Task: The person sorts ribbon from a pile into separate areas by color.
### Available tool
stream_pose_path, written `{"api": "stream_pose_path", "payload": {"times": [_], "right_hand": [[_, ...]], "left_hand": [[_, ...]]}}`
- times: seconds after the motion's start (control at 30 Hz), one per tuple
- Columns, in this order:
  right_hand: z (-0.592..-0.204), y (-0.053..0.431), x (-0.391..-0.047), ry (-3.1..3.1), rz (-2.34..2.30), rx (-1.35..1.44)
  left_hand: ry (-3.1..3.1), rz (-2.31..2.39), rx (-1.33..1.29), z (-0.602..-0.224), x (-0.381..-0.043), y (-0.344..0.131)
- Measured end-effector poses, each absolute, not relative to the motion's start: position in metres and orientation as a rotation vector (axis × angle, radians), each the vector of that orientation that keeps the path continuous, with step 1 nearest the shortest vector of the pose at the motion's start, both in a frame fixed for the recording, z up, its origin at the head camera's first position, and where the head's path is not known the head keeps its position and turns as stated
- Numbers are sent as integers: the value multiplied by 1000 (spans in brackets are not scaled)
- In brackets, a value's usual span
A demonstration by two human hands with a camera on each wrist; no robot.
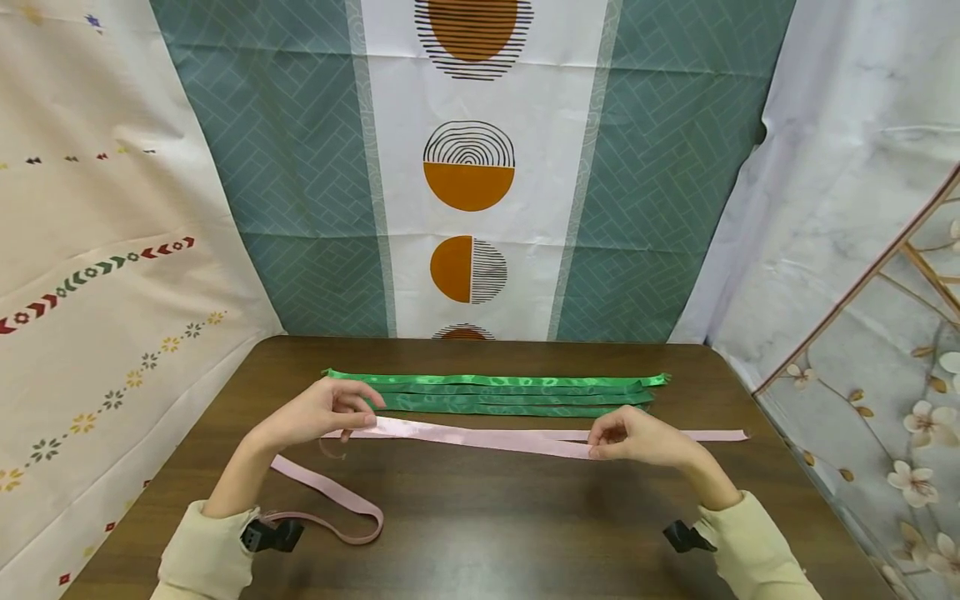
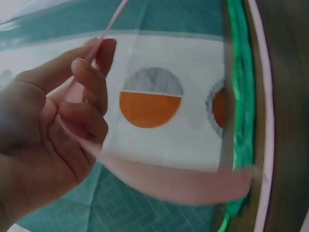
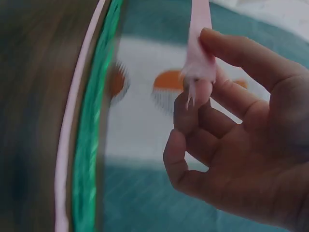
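A pink ribbon (image 1: 480,438) is stretched between both hands, raised over the table. My left hand (image 1: 318,412) pinches it between thumb and fingers; in the left wrist view a blurred pink length (image 2: 193,186) hangs from that hand. My right hand (image 1: 645,437) pinches the other end, whose frayed edge (image 3: 197,75) shows in the right wrist view between thumb and fingertips. Behind the hands, a second pink ribbon (image 1: 712,435) lies straight across the table. Farther back lie several green ribbons (image 1: 495,401), side by side lengthwise.
A pink ribbon length (image 1: 337,492) curves in a loop near my left forearm. The brown wooden table (image 1: 480,517) ends at a hanging teal and white cloth (image 1: 292,183). Patterned cloths hang at left and right.
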State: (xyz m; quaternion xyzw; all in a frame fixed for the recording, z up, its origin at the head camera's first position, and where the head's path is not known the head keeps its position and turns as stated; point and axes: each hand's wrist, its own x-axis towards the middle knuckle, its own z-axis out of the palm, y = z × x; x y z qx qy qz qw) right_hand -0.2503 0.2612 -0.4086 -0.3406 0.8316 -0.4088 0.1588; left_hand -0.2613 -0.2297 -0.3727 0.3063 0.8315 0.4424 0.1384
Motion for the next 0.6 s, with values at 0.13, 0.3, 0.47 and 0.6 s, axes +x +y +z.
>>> {"api": "stream_pose_path", "payload": {"times": [0.13, 0.3, 0.47, 0.6], "right_hand": [[-424, 293, -261, 2428, -1196, -864], [-442, 330, -269, 2420, -1216, -672], [-453, 347, -272, 2406, -1221, -567], [-461, 346, -274, 2477, -1199, -514]], "left_hand": [[2448, 1170, 826, -386, -266, -233], [2471, 1079, 802, -409, -272, -236], [2479, 1041, 787, -433, -281, -240], [2541, 1004, 744, -444, -287, -239]]}}
